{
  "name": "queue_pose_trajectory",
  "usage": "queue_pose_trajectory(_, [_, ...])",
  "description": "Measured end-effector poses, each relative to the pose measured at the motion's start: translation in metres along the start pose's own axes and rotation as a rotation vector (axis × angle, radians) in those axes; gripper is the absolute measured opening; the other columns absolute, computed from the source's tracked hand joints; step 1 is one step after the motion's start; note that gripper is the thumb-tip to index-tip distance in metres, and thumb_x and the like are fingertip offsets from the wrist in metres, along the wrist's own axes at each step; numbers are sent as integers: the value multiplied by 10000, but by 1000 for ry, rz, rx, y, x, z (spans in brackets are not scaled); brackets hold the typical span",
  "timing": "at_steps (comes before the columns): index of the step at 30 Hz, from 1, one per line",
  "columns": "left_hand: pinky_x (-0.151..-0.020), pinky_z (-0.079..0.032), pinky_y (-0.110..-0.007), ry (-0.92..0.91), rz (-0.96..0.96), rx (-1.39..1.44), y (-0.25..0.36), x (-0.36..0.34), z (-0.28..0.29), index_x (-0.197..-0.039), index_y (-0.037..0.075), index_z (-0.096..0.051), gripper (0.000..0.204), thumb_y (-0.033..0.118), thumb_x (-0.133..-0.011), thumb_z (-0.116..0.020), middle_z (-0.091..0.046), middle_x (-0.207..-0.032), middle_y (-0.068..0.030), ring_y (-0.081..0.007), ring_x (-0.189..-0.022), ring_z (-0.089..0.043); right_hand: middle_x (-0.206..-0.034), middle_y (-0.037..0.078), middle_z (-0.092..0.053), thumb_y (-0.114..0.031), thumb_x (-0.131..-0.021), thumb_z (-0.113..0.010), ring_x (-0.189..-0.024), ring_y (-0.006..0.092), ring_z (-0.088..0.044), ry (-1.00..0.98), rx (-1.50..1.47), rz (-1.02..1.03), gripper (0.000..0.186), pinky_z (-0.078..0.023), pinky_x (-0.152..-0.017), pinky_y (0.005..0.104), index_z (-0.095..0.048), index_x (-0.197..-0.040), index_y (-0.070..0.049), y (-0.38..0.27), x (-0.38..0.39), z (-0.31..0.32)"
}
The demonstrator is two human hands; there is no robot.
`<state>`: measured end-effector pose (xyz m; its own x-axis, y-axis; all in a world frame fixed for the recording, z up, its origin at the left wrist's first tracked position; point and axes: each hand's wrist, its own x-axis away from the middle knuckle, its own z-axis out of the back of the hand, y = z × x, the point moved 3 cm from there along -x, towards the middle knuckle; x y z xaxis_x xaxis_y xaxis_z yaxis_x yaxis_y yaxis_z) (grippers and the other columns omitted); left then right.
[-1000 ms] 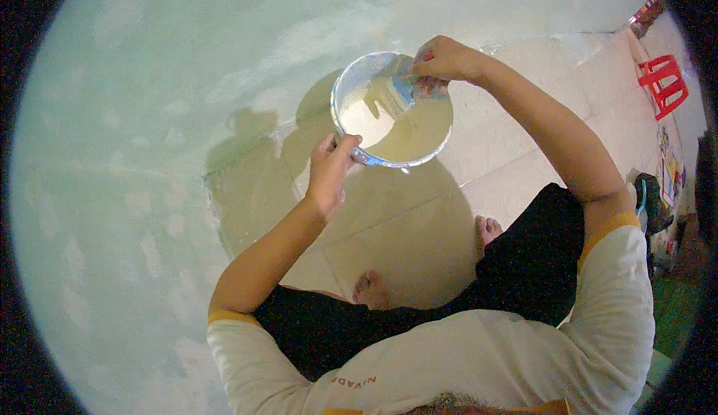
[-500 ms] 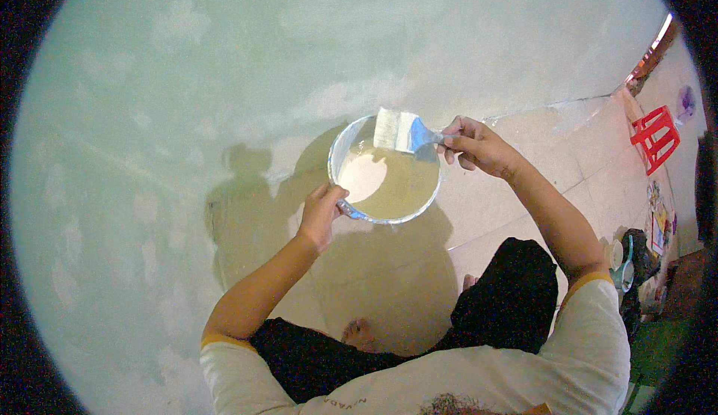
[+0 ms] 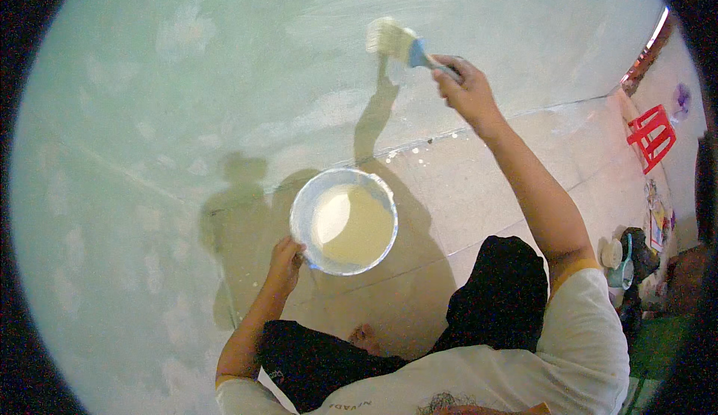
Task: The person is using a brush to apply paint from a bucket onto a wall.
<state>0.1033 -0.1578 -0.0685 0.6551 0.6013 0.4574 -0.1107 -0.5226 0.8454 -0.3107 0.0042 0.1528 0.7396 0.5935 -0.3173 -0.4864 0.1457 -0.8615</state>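
A white plastic bucket (image 3: 351,228) holds cream-white paint low in the middle of the view. My left hand (image 3: 286,262) grips its lower left rim. Above and to the right, my right hand (image 3: 464,93) is closed round the handle of a wide paintbrush (image 3: 396,41) with pale, paint-loaded bristles and a blue band. The brush is raised in front of the patchy pale green wall (image 3: 134,78), blurred, casting a shadow just below it; I cannot tell whether its bristles touch the wall.
A tiled floor (image 3: 479,191) meets the wall, with white drips along the seam. At the right lie a red plastic stool (image 3: 652,137), a pale blue container (image 3: 621,273), a dark bag (image 3: 636,243) and small clutter (image 3: 658,217). My bent legs and a foot are below.
The brush has come up out of the bucket and moved toward the upper wall in my right hand. The bucket, held by my left hand, sits lower and further left in the picture.
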Motion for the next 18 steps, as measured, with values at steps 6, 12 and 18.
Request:
queue_pose_trajectory(6, [-707, -476, -265, 97, -58, 105, 16, 32, -21, -1053, -8, -576, 299, 93, -774, -612, -637, -937, -42, -137, -815, -594, -969, 148, -597, -202, -917, -521, -831, 229, -580, 302, 310, 51, 395, -472, -718, 334, -515, -1254, 4, 43, -25, 88])
queue_pose_trajectory(12, [-752, -473, -275, 66, -178, -100, -4, 61, 37, -1045, -11, -580, 304, 137, -782, -611, -640, -964, -55, -151, -853, -598, -1451, 262, -303, -246, -955, -447, -1378, 380, -237, 95, 293, 86, 534, -148, -1152, 409, -320, -1408, 6, -36, -3, -44])
queue_pose_trajectory(18, [-808, -458, -299, 69, -116, 43, 9, 72, 2, -1063, -15, -580, 325, 152, -785, -600, -639, -984, -56, -164, -893, -597, -1376, 303, -376, -200, -949, -442, -1304, 393, -361, -129, 10, 213, 510, -259, -1111, 402, -331, -1367, 70, -126, 43, -156])
